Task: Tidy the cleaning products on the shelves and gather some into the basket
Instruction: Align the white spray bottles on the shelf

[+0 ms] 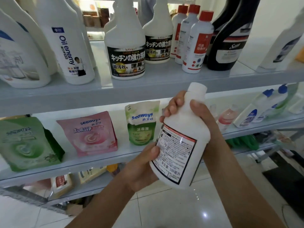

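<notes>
I hold a white bottle (184,129) with a white cap in front of the shelves, tilted, its back label with small print facing me. My right hand (197,112) grips its neck and shoulder from above. My left hand (144,165) holds its lower part, thumb on the label. On the upper shelf (164,79) stand two like bottles with black labels (126,61), white bottles with red caps (195,46), an "Oil enemy" bottle (72,51) and dark bottles (228,43). No basket is in view.
The middle shelf (98,160) carries a green pouch (26,143), a pink Seaways pouch (92,134), a small green Seaways pouch (142,122) and blue-capped bottles (263,109) at right. Packets lie on the lowest shelf. White tiled floor (164,211) is below.
</notes>
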Action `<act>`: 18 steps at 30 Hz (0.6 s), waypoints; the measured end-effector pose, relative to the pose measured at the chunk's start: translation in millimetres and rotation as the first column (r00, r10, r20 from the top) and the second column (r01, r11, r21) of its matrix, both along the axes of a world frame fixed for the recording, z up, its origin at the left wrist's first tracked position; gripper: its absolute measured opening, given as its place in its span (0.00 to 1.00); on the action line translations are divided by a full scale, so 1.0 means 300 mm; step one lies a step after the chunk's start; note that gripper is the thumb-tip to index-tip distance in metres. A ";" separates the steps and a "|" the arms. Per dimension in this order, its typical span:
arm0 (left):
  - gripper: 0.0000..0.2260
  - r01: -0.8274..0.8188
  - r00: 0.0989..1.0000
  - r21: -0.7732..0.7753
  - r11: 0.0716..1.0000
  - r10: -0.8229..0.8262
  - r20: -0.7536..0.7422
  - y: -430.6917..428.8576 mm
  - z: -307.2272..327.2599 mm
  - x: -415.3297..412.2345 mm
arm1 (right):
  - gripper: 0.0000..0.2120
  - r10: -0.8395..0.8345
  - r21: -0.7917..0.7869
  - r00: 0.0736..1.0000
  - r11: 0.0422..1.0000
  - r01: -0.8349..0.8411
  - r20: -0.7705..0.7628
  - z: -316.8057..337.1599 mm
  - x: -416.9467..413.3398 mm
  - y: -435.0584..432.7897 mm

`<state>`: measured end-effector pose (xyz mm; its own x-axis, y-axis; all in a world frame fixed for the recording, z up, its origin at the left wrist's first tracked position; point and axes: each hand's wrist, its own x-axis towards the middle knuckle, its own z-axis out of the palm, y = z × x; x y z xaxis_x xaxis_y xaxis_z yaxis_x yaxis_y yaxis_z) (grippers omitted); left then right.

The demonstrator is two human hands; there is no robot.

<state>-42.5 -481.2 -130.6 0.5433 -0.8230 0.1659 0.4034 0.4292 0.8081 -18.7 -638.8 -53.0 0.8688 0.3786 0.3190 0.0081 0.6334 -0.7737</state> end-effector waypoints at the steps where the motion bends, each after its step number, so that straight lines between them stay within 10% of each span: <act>1: 0.19 -0.019 1.000 0.038 0.999 0.020 -0.018 -0.012 0.000 0.011 | 0.13 -0.055 -0.007 0.998 0.998 0.055 -0.026 0.016 0.000 0.003; 4: 0.32 -0.459 0.886 0.272 0.846 0.415 0.204 -0.011 0.045 0.051 | 0.07 -0.394 -0.214 0.919 0.900 0.379 -0.029 0.057 -0.001 -0.027; 8: 0.36 -0.692 0.645 0.310 0.652 0.365 0.671 -0.047 0.109 0.036 | 0.11 -0.754 -0.571 0.624 0.426 0.702 0.204 0.086 0.005 0.006; 10: 0.31 -0.767 0.585 0.282 0.576 0.449 0.675 -0.065 0.139 0.027 | 0.10 -0.789 -0.579 0.543 0.308 0.755 0.288 0.117 0.012 0.035; 18: 0.31 -0.683 0.634 0.150 0.715 0.480 0.606 -0.063 0.188 0.154 | 0.14 -0.677 -0.587 0.692 0.462 0.665 0.251 0.220 0.074 0.010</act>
<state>3.7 -500.2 -74.2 0.8470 -0.4121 0.3359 -0.3296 0.0888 0.9400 3.6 -635.8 13.1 0.9427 -0.2305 0.2413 0.2089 -0.1561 -0.9654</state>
